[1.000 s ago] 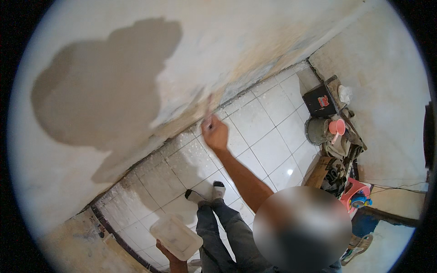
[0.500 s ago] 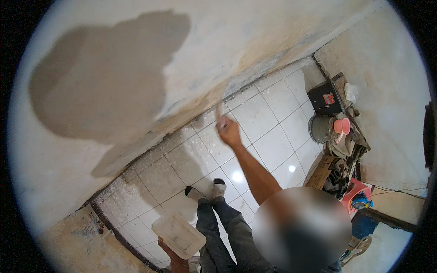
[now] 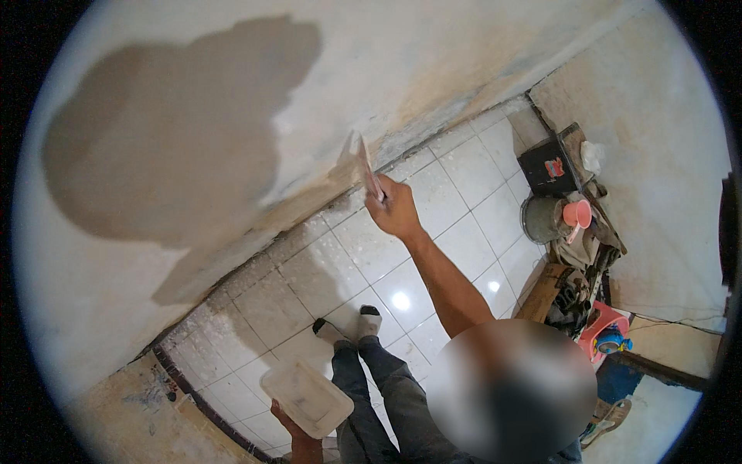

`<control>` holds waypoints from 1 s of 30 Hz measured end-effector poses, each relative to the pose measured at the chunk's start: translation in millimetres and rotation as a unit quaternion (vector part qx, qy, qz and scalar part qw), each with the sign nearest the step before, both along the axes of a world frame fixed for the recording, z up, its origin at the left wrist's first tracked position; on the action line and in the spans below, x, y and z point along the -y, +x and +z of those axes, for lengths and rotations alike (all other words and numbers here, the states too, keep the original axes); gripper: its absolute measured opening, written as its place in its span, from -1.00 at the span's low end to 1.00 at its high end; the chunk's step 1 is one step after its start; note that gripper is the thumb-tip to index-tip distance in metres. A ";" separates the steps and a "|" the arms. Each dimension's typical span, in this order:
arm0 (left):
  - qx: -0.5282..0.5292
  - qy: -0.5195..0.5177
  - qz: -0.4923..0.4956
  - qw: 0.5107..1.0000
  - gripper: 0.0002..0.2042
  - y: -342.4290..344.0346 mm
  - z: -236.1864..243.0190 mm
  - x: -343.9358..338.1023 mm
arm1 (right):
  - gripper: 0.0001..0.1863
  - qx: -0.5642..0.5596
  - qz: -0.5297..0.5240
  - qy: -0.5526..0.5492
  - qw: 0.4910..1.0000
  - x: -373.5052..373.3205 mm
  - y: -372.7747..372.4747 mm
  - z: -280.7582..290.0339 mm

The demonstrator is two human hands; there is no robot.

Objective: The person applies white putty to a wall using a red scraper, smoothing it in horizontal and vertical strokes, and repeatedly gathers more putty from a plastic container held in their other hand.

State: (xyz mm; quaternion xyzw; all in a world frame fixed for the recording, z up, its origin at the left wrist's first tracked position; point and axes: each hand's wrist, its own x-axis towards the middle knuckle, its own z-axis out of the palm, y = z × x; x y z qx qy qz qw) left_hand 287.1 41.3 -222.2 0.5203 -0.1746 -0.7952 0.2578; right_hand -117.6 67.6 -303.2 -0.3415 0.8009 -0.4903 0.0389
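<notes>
Right grip [image 3: 396, 207] closed round flat-bladed tool [image 3: 365, 165], blade by lower wall [image 3: 433, 46], contact unclear; left grip [image 3: 292, 426] holds pale tub [image 3: 308, 397] beside legs [image 3: 356, 387]. Best: shallow blade angle, even pressure, tub level and close.

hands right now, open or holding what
Left hand: holding the pale shallow tub.
Right hand: closed on a flat scraper-like tool.

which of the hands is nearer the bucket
Right. The right hand is left of the bucket in the picture; the left hand is farther off, toward the lower left, holding a tub.
</notes>
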 end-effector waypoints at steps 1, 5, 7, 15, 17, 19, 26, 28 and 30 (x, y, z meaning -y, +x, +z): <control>-0.001 0.001 -0.001 1.000 -0.46 -4.1 3.1 0.7 | -0.91 -0.001 -0.001 0.001 1.000 -4.6 -0.4 -6.9; 0.085 -0.007 0.011 0.996 -0.52 -23.0 16.9 6.0 | -0.79 -0.003 -0.192 -0.078 0.978 19.1 -23.8 -24.0; 0.069 0.032 0.041 0.996 -0.56 -23.3 11.1 1.8 | -0.81 -0.074 -0.179 -0.041 0.980 47.5 -37.8 -37.9; 0.006 0.035 0.018 0.999 -0.54 -15.2 6.1 3.6 | -0.84 0.046 -0.107 -0.063 0.991 -0.3 1.3 -102.3; 0.019 0.013 0.010 1.000 -0.53 -6.6 6.0 8.2 | -0.82 0.402 -0.206 -0.329 0.830 13.8 -19.9 -74.4; 0.018 0.002 -0.013 1.000 -0.53 -4.4 3.0 8.8 | -0.84 0.441 -0.153 -0.486 0.738 14.8 -65.4 -53.1; 0.024 -0.015 -0.035 0.999 -0.49 5.9 -3.4 5.0 | -0.77 -0.085 -0.043 -0.037 0.995 89.0 35.5 -6.7; 0.041 -0.037 -0.054 0.997 -0.48 5.2 -2.8 6.0 | -0.84 -0.168 0.092 -0.036 0.981 72.7 85.9 -34.5; 0.014 -0.005 0.021 1.000 -0.48 2.4 8.4 6.9 | -0.82 -0.077 0.117 0.024 0.990 57.6 103.5 -35.1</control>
